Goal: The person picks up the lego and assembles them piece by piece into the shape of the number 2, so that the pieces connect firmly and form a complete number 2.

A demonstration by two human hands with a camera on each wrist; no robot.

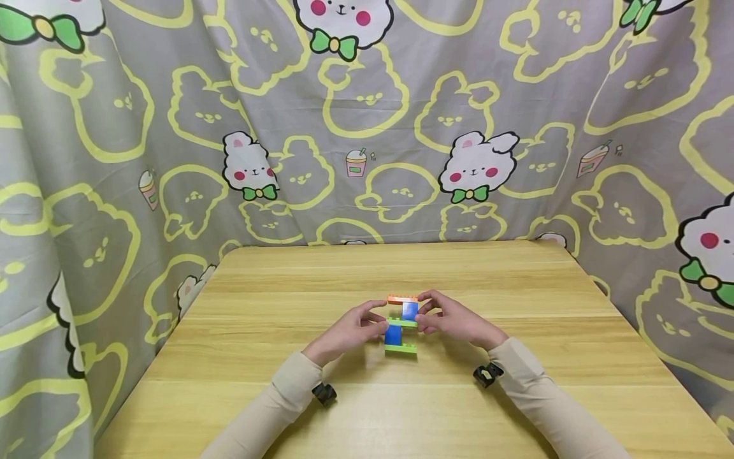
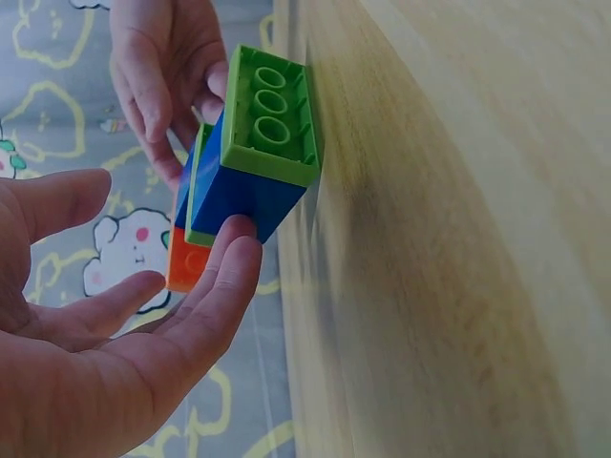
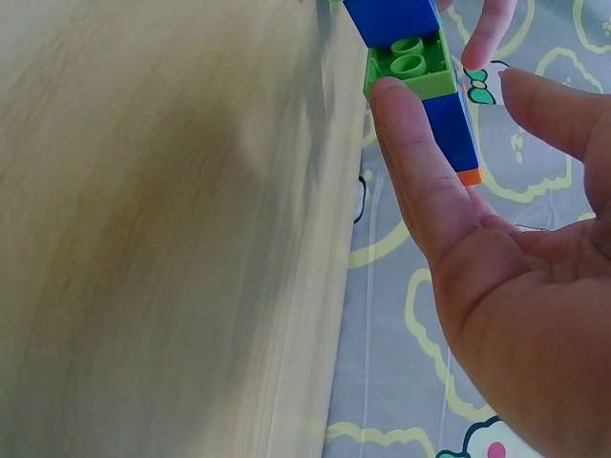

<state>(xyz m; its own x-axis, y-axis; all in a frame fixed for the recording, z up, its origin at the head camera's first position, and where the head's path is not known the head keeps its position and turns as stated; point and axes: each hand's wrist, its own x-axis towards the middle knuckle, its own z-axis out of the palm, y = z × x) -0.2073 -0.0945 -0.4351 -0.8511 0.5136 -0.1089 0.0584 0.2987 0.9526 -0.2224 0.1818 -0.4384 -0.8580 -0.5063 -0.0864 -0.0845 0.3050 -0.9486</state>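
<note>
A small stack of toy bricks stands between both hands: a lime green plate (image 1: 401, 349), a blue brick (image 1: 392, 335), a second green plate, another blue brick (image 1: 410, 311) and an orange plate (image 1: 403, 299). It tilts so that the hollow underside of the lowest green plate (image 2: 272, 110) faces the left wrist camera. My left hand (image 1: 352, 331) touches the lower blue brick (image 2: 250, 198) with a nearly straight digit, its other fingers spread. From the other side, my right hand (image 1: 455, 319) has a straight fingertip against the middle green plate (image 3: 420, 72).
Beneath the stack lies a pale wooden table (image 1: 275, 293). A grey curtain (image 1: 309, 191) printed with cartoon animals hangs behind it and along both sides. Small black devices sit at the left wrist (image 1: 325, 394) and right wrist (image 1: 487, 375).
</note>
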